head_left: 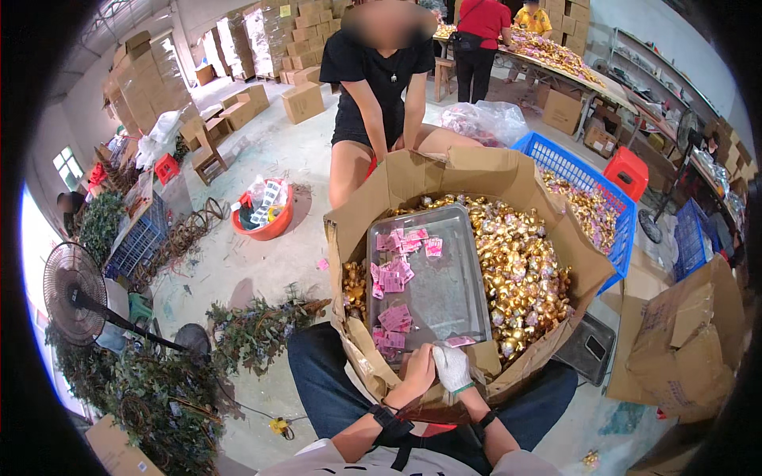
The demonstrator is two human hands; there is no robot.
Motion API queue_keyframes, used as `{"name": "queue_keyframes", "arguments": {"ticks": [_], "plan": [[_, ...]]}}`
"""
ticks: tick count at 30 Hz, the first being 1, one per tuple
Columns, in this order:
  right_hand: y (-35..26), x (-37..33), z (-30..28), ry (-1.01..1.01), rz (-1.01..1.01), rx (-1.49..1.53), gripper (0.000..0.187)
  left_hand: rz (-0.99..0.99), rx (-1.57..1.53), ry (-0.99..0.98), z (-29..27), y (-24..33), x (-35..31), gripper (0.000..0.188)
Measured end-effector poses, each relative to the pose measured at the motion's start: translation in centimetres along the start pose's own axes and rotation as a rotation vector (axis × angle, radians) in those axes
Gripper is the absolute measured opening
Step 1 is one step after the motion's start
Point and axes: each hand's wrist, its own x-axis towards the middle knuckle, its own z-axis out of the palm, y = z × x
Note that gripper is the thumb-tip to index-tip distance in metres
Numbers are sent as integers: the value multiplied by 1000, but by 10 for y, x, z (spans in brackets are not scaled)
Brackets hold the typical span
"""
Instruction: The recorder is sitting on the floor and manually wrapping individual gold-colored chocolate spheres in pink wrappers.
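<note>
My bare left hand (418, 370) and my white-gloved right hand (452, 368) meet at the near edge of a grey tray (446, 278). The fingers of both are closed together; whatever they pinch is too small or hidden. Just beyond the gloved fingers is a pink printed tag (460, 341); I cannot tell if it is held or lies on the tray. More pink tags (394, 319) are scattered along the tray's left side. The tray rests inside a large open cardboard box (355, 238), on a heap of shiny gold ornaments (520, 274).
A person in black (379, 87) sits across the box. Right of it stand a blue crate (623, 208) of ornaments and a red stool (627, 173). A red tub (263, 222), leafy garlands (262, 329) and a standing fan (75, 293) are on the left. Others work at a far table (611, 89).
</note>
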Motion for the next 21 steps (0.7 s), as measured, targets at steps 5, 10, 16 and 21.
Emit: {"name": "queue_keyframes", "arguments": {"ticks": [5, 10, 16, 21], "plan": [[1, 0, 0, 97, -67, 76, 35, 3, -44, 10, 3, 0, 0, 14], [-2, 1, -4, 27, -39, 46, 34, 0, -43, 7, 8, -9, -2, 15], [-2, 0, -4, 43, -48, 60, 34, -1, -27, 1, 4, -4, -1, 16], [-1, 0, -4, -9, -28, 46, 33, -24, -59, 19, 1, -1, 1, 15]]}}
